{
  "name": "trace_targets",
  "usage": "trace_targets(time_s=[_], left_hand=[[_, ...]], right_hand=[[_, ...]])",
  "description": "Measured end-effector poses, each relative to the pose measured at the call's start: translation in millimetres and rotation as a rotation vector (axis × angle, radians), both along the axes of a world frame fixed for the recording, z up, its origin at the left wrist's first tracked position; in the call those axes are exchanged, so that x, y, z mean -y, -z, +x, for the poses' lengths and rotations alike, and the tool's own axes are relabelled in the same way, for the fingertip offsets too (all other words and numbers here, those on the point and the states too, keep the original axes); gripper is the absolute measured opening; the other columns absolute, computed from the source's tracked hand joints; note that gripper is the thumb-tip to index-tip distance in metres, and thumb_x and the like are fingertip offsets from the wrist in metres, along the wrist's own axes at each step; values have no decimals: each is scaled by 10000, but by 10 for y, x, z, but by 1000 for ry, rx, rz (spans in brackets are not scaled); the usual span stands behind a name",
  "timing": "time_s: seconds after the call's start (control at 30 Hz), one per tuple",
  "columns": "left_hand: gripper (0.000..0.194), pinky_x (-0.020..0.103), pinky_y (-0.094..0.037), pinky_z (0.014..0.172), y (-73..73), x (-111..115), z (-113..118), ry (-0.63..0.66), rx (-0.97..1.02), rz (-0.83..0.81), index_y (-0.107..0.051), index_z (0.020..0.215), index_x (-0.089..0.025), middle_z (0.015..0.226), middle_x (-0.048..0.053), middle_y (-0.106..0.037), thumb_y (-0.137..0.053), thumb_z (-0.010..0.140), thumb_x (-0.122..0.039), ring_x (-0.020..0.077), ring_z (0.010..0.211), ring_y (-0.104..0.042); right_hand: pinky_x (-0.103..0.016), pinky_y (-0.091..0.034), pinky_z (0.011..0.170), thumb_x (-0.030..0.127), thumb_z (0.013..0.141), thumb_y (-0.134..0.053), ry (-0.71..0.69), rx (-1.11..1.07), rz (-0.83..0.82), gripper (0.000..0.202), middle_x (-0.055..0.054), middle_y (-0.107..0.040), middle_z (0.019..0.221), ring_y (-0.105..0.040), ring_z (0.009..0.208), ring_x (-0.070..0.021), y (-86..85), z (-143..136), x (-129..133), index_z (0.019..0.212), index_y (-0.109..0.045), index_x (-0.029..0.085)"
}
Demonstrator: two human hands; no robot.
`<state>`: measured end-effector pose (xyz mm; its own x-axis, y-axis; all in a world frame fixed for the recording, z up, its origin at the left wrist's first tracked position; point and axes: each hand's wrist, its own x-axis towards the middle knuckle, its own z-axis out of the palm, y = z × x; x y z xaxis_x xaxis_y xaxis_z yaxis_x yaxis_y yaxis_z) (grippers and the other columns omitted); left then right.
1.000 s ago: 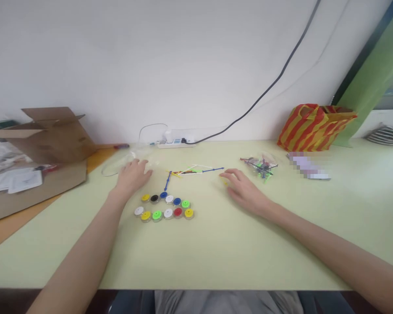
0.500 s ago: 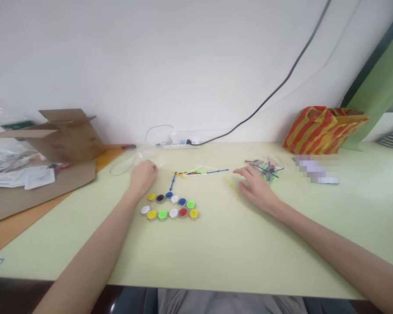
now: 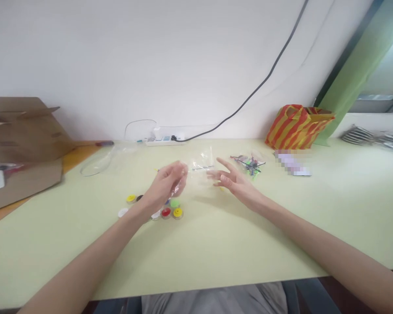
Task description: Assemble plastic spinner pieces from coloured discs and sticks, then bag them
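Observation:
My left hand (image 3: 168,181) is closed on a clear plastic bag (image 3: 203,162), which spreads out to its right. At the bag's right side is my right hand (image 3: 234,181), fingers apart; whether they touch the plastic I cannot tell. Through the film a dark blue stick piece shows. Below my left wrist sit several small round discs, among them a red disc (image 3: 166,212) and a yellow disc (image 3: 177,213); my forearm hides some of them. Beyond my right hand lies a pile of coloured stick pieces (image 3: 250,165) in clear wrapping.
A white power strip (image 3: 163,141) with a black cable (image 3: 239,109) lies along the wall. An open cardboard box (image 3: 26,131) stands at left on flattened cardboard. At the back right are a red-and-yellow striped bag (image 3: 296,126) and a pale, partly blurred packet (image 3: 293,163).
My left hand has moved right, bringing the clear plastic bag in front of the stick pieces. My right hand has shifted toward it with fingers spread. The view has turned to the right.

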<state>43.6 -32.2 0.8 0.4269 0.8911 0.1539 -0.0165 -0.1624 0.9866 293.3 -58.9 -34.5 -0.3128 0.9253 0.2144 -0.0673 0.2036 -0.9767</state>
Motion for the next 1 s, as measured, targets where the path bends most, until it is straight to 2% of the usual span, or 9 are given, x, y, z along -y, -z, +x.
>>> trace_targets(time_s=[0.1,0.17,0.27,0.4,0.57,0.63,0.77,0.87,1.0], left_hand=[[283,185,-266,423,33,33,31,134,-169,-15,-622,955,-217,500,-79,-427,-682,914,-491,64,419,-309],[280,189,-299,420,39,21,21,107,-254,-14,-647,886,-202,500,-61,-466,-720,881,-472,74,426,-371],[346,203,-306,396,36,-27,-11,-2,-332,-30,-668,771,-179,499,-27,-516,-717,858,-511,80,409,-390],[344,215,-231,381,30,-101,-73,-156,-365,10,-726,761,-185,448,-52,-383,-731,827,-523,71,381,-293],[301,233,-183,398,42,-168,-161,-216,-322,46,-738,758,-211,499,-58,-288,-738,811,-507,76,405,-248],[289,232,-194,401,57,-195,-185,-222,-315,40,-741,754,-216,515,-55,-285,-744,806,-500,77,418,-249],[273,217,-232,409,71,-227,-194,-244,-317,12,-748,732,-214,553,-49,-290,-784,774,-481,71,456,-257],[280,216,-259,412,58,-216,-171,-257,-334,20,-748,717,-215,544,-48,-285,-784,768,-488,76,469,-256],[314,224,-286,415,50,-243,-198,-308,-399,106,-752,758,-219,524,-47,-319,-733,803,-529,85,457,-276]], right_hand=[[-367,-536,899,573,868,-739,-118,-112,-55,685,-78,-722,1067,-692,958,-201,-58,-34,28,1427,-526,239],[-292,-525,722,547,841,-776,-80,-89,-54,447,-12,-668,812,-648,705,-140,-86,-33,36,1095,-687,190],[-255,-435,527,553,767,-831,13,9,-66,428,55,-525,610,-528,485,-90,-111,12,19,780,-632,174],[-250,-377,453,571,750,-831,56,34,-141,442,85,-484,510,-434,398,-79,-110,129,-55,800,-612,189],[-257,-500,587,502,793,-821,-80,23,-216,477,-6,-643,747,-627,685,-140,-77,269,-120,1119,-693,178],[-238,-488,572,505,801,-811,-111,75,-205,447,-33,-655,817,-627,747,-144,-60,299,-130,1072,-710,164],[-226,-424,509,553,813,-775,-75,172,-150,406,-21,-629,742,-584,663,-127,-35,313,-157,837,-669,162],[-232,-388,510,556,838,-737,-27,261,-73,397,-3,-616,696,-569,633,-127,-35,312,-189,815,-615,179],[-254,-389,582,451,977,-547,83,463,130,287,23,-590,658,-526,612,-123,-44,318,-207,831,-538,204]])
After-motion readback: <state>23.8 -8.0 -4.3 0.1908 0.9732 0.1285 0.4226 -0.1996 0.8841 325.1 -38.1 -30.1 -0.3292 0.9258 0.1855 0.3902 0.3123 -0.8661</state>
